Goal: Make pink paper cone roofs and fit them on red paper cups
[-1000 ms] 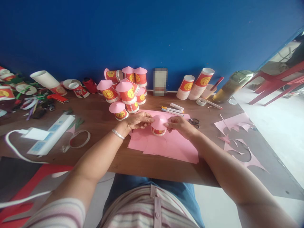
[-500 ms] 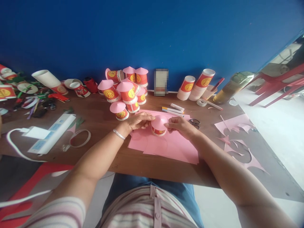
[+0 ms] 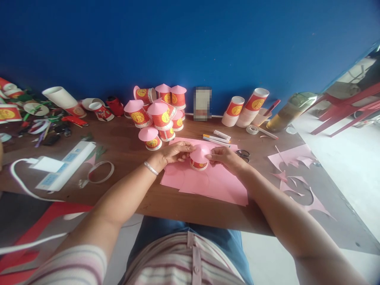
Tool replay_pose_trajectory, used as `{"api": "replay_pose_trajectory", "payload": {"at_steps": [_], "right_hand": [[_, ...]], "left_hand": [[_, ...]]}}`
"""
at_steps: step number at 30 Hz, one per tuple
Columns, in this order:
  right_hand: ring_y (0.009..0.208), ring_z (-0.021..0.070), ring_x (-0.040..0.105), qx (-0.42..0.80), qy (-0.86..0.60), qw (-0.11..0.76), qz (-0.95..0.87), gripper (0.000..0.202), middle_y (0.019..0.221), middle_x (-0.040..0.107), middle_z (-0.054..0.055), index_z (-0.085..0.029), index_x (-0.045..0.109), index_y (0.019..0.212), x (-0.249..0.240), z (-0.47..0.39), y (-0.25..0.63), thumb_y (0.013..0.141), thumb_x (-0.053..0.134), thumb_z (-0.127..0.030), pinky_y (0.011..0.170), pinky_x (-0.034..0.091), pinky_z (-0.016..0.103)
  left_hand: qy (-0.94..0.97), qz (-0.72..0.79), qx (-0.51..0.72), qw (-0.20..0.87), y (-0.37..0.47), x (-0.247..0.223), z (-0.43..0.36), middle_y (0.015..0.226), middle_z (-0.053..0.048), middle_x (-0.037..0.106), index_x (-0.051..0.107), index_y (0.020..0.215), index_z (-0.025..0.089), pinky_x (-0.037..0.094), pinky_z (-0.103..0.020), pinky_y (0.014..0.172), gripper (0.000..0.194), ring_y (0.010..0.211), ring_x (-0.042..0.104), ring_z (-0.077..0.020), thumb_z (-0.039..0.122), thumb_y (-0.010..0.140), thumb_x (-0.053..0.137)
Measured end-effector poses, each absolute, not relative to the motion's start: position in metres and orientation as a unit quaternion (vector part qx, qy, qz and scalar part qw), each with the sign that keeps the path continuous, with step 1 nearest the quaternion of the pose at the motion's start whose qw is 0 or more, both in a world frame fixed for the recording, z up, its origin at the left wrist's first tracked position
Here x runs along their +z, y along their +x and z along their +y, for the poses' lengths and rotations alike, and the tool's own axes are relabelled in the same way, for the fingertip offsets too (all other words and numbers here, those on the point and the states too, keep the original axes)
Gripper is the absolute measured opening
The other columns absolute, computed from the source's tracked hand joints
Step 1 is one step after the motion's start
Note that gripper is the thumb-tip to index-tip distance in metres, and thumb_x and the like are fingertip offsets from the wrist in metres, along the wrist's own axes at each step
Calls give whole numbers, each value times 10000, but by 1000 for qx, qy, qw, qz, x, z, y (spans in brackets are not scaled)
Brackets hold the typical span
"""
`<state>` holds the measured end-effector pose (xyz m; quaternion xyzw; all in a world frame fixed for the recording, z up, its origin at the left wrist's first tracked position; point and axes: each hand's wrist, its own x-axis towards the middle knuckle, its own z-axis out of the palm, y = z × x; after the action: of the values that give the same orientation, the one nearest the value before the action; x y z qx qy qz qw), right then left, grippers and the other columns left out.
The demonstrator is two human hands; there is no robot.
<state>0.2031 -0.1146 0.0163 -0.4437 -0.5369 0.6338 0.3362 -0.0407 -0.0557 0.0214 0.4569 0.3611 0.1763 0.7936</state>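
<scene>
Now — capped cup (image 3: 199,158) between both hands

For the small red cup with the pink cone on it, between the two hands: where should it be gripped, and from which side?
Probably by the red wall of the cup, pinched from left and right, low down. It stands upside down on the pink paper, and the pink cone on top looks thin and easily crushed. The left hand and right hand already meet it from those two sides, fingertips up at the cone.
</scene>
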Motion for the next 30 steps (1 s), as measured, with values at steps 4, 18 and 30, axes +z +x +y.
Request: {"api": "replay_pose_trajectory", "payload": {"at_steps": [4,18,30], "right_hand": [[565,113,534,636,-443,338,-534,479,567,606,-6,-176,620,588,16,-115,203,624,919,-549,592,426,279],[584,119,545,655,-427,342,-521,459,596,624,-1,-172,629,603,10,-112,206,611,927,-521,606,422,279],[651,168,595,519,-502,429,-543,464,663,643,33,-186,669,672,15,-107,219,706,833,-619,677,512,350]], "left_hand": [[452,360,185,795,-40,22,-58,565,50,490,565,705,131,256,-139,384,492,453,403,-25,415,613,956],[470,353,192,786,-42,15,-56,571,31,513,574,722,133,276,-154,405,466,471,453,-50,434,660,924],[569,393,377,616,-39,26,-58,783,21,598,619,865,166,431,-186,609,403,667,539,-71,447,718,868]]}}
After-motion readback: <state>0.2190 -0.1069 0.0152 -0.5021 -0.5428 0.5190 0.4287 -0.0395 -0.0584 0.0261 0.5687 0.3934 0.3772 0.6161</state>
